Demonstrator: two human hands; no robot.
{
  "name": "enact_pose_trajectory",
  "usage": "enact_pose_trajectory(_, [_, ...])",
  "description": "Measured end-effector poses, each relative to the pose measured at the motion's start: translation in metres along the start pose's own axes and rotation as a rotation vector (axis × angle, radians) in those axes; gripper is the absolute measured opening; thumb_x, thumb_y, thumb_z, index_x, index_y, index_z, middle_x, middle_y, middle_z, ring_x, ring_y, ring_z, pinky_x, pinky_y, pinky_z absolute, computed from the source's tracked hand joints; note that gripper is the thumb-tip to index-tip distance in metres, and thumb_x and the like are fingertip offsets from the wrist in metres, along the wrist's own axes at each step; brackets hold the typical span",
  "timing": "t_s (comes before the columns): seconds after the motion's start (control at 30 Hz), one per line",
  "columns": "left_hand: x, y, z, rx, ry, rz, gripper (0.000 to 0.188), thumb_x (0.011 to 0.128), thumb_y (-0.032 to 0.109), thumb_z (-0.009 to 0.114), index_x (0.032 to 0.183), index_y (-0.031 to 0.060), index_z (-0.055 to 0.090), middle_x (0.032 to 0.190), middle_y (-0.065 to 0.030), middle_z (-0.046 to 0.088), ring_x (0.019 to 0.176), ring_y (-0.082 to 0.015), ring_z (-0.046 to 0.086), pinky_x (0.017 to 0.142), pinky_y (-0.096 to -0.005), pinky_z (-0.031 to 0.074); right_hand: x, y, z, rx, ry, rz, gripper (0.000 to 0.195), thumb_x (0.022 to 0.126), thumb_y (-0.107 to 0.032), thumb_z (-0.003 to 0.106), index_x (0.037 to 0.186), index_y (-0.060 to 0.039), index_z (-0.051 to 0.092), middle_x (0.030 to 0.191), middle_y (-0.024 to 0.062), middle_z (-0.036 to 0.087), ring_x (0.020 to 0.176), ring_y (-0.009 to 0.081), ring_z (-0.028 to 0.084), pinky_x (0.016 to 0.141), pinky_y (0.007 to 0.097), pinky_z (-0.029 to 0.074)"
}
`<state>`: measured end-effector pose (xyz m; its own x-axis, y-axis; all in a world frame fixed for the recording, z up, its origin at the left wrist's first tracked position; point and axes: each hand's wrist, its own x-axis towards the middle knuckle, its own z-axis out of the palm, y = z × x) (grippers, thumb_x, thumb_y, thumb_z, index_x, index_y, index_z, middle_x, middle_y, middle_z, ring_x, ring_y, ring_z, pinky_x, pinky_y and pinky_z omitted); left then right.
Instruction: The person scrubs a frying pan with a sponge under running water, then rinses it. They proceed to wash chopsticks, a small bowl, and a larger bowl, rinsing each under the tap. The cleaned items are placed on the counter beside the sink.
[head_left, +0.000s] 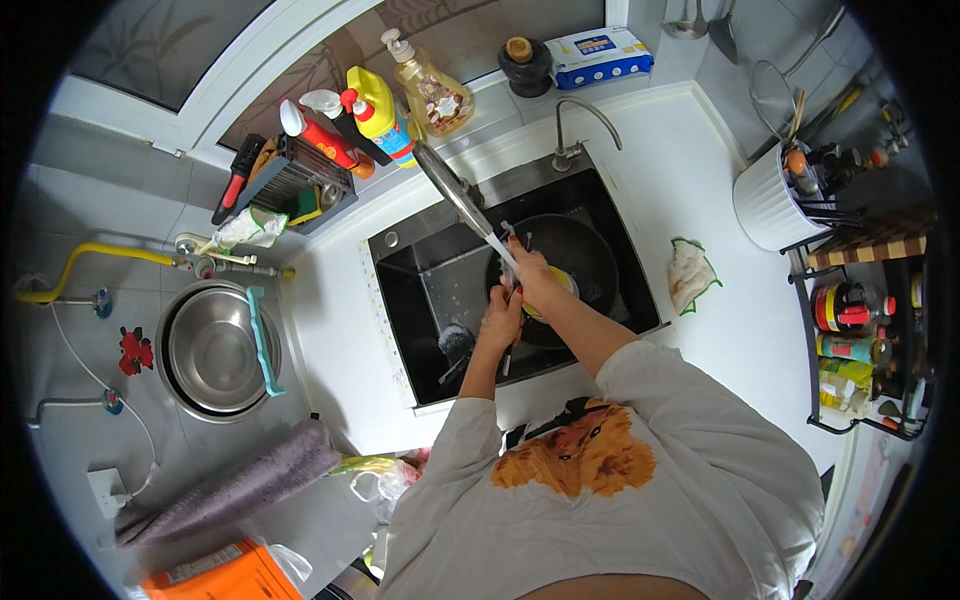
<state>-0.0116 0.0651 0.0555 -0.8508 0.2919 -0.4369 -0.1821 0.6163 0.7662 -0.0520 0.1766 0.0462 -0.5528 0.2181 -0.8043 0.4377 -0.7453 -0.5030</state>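
Note:
Water runs from the metal faucet (455, 191) onto both my hands over the dark sink (427, 379). My left hand (501, 321) is low in the stream, beside my right hand (529, 264), which reaches further in. Something small and shiny shows between the hands, too hidden to name, and a thin dark handle sticks out below my left hand. Under my right wrist lies a yellow-rimmed round item (564, 282), partly covered. A round black pan (592, 244) rests in the sink beneath the hands. A scrubber (454, 339) lies at the sink's lower left.
A small curved tap (589, 105) rises behind the sink. Spray and soap bottles (435, 94) line the sill beside a grey rack (337, 201). On the right are a white cloth (691, 276), a ribbed white utensil holder (772, 199) and a black bottle rack (810, 352). Metal basins (214, 349) hang at left.

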Motion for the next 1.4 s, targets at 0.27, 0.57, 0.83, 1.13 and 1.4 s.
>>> enact_pose_trajectory(0.27, [-0.015,0.029,0.001,0.724,0.096,0.105,0.052,0.089,0.021,0.048,0.136,0.0051,0.033,0.097,-0.021,0.063,0.073,-0.0389,0.064,0.061,-0.047,0.05,0.016,0.037,-0.007,-0.388,-0.003,-0.24,0.052,0.084,-0.027,0.066,0.124,-0.0031,0.043,0.094,0.0159,0.06,0.075,0.0192,0.062,0.062,0.0323,0.052])
enact_pose_trajectory(0.57, [-0.004,0.007,-0.009,0.004,0.021,-0.123,0.018,0.089,0.02,0.055,0.099,0.006,0.05,0.071,-0.0067,0.057,0.056,-0.0196,0.058,0.05,-0.0339,0.047,-0.012,0.012,-0.014,0.042,-0.274,-0.067,0.027,0.095,-0.017,0.049,0.11,0.0054,0.045,0.104,0.0235,0.062,0.087,0.0297,0.066,0.07,0.0371,0.056])
enact_pose_trajectory(0.83, [-0.016,0.016,-0.024,-0.961,-0.437,-0.402,0.023,0.092,0.032,0.054,0.085,0.0124,0.045,0.062,0.0025,0.042,0.045,-0.0083,0.038,0.042,-0.0238,0.031,-0.012,0.02,-0.025,0.26,-0.5,-0.063,0.039,0.094,-0.006,0.046,0.13,0.0055,0.036,0.105,0.0226,0.06,0.098,0.0326,0.062,0.083,0.0417,0.054])
enact_pose_trajectory(1.13, [-0.01,0.026,-0.006,-0.852,-0.347,-0.387,0.026,0.095,0.036,0.048,0.086,0.0116,0.045,0.057,0.004,0.037,0.042,-0.0071,0.03,0.041,-0.0242,0.026,0.021,0.003,-0.031,0.155,-0.406,-0.087,0.034,0.097,-0.027,0.046,0.123,-0.0063,0.051,0.098,0.0104,0.062,0.087,0.0217,0.061,0.074,0.0322,0.051])
enact_pose_trajectory(1.4, [0.06,0.046,0.005,-0.743,-0.38,-0.063,0.017,0.093,0.025,0.055,0.089,0.009,0.053,0.065,0.0001,0.048,0.053,-0.0107,0.045,0.048,-0.0237,0.036,0.032,0.055,-0.106,0.041,-0.314,0.17,0.061,0.094,-0.059,0.027,0.139,-0.0179,0.036,0.135,0.0076,0.046,0.122,0.0258,0.043,0.105,0.0467,0.026])
